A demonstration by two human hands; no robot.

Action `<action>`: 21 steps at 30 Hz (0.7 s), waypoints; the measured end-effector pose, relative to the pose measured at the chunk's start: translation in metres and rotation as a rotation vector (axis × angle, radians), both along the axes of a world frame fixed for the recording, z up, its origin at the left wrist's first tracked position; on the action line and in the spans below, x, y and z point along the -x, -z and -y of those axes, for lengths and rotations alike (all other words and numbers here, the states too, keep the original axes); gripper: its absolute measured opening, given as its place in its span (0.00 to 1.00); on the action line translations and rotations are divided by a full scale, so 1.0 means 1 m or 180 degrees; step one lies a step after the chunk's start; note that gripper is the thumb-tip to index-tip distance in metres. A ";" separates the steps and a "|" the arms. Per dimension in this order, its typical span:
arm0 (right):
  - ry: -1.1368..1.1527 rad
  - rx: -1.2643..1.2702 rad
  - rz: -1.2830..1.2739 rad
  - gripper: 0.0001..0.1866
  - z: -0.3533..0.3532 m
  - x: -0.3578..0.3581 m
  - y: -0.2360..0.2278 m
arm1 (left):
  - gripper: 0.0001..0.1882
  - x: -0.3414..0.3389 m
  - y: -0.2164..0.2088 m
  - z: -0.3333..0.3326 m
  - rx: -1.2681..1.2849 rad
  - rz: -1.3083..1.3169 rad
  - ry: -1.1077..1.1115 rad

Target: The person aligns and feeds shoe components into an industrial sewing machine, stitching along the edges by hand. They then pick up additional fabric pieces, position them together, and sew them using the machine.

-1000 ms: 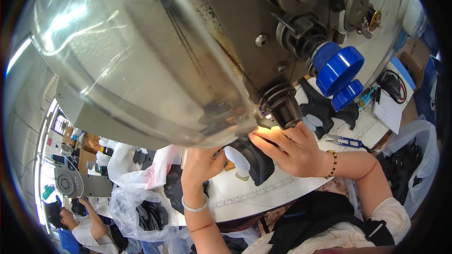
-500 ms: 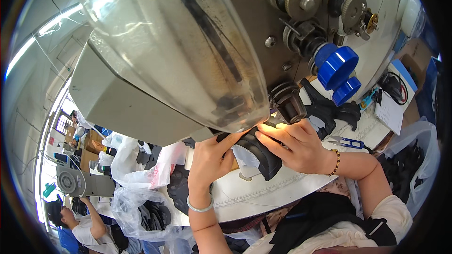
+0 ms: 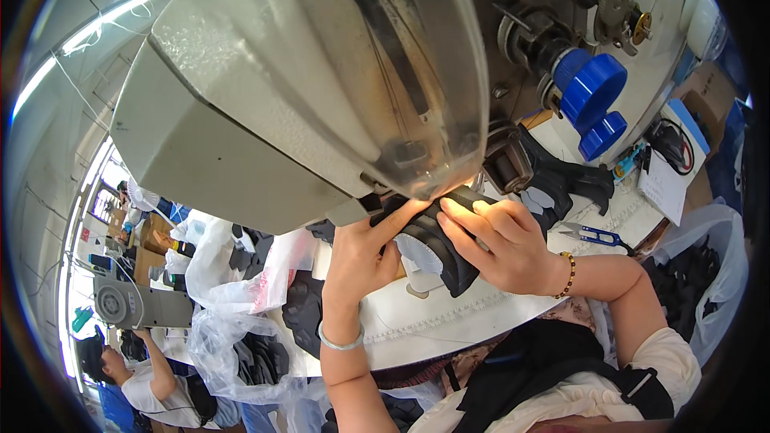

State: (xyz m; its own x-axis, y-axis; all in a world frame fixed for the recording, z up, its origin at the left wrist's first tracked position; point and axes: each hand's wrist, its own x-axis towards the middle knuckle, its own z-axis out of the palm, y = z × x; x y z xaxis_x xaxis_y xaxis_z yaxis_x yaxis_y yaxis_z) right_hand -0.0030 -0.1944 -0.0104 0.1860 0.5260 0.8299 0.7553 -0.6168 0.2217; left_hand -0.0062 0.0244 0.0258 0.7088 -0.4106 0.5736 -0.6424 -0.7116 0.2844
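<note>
A black padded piece with a pale lining, which looks like a shoe upper [image 3: 455, 263], lies under the sewing machine's head [image 3: 241, 152]. My left hand [image 3: 361, 256] grips its left side, the index finger reaching along it to the lit stitching spot. My right hand [image 3: 501, 244] pinches the right edge, thumb side hidden and fingers curled over the black material. The clear guard [image 3: 417, 112] of the machine hides the needle area. Just beyond my right hand lie more black uppers [image 3: 561, 176] with grey patches.
Blue-handled thread snips [image 3: 597, 236] lie right of my right hand. Clear bags with black pieces stand at left [image 3: 241, 353] and right [image 3: 714, 265]. Blue knobs [image 3: 592, 92] jut from the machine. A co-worker [image 3: 160, 381] sits at another machine, far left.
The machine head and its knobs appear shifted right in the view. Both hands stay on the upper, which sits slightly higher; the right fingers have bent a little more.
</note>
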 end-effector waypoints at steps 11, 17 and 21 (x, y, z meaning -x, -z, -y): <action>0.0527 0.0075 0.0077 0.15 -0.010 0.016 0.000 | 0.30 -0.001 -0.004 0.003 0.0193 0.0020 0.0161; 0.0470 -0.0048 -0.0098 0.14 -0.011 0.016 -0.001 | 0.29 -0.001 -0.005 0.000 0.0114 0.0017 0.0149; 0.0409 -0.0024 -0.0307 0.14 -0.008 0.017 -0.011 | 0.30 0.005 -0.007 -0.006 -0.0097 -0.0081 -0.0066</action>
